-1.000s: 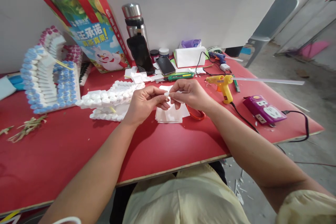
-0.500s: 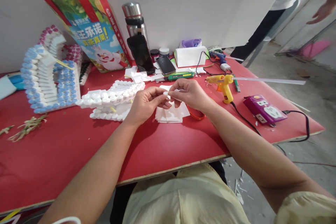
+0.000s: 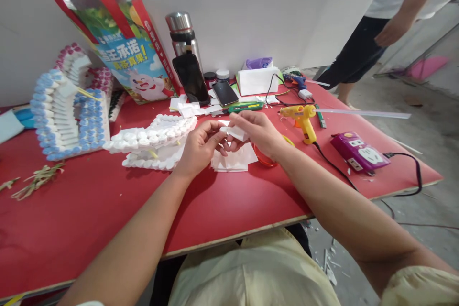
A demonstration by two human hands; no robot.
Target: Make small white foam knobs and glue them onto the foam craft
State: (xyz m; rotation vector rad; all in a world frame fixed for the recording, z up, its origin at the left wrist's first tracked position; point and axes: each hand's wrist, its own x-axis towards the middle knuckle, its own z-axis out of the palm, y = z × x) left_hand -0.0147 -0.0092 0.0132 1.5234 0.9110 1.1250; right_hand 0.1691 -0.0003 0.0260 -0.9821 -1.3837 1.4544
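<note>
Item one: a small white paper piece (image 3: 236, 132), raised off the table in front of you, between your two hands. Your right hand (image 3: 256, 135) grips it, thumb against curled fingers; the pinch is light, probably because thin paper creases easily. Your left hand (image 3: 200, 149) has its fingers bent in, tips at the piece's left end; whether they pinch or only touch, you cannot tell from this angle.

Pose: both forearms angled inward from the near edge, wrists above the table, fingertips almost meeting, which likely steadies fine handling.

Item two: a stack of white paper (image 3: 231, 165), directly below your hands, presumably there for short reach.

Item three: a red-orange ring (image 3: 264, 157), partly hidden by your right hand.

Item four: a white model of rounded pieces (image 3: 152, 138), just left of your left hand.

Item five: a yellow glue gun (image 3: 304, 122), to the right, its cord running near; a purple socket block (image 3: 358, 153) farther right.

Item six, far side: a green cutter (image 3: 245, 106); a dark phone (image 3: 191, 79), upright, seemingly propped against a steel flask (image 3: 179, 21).

Item seven, far left: a blue-and-white model (image 3: 70, 114).
</note>
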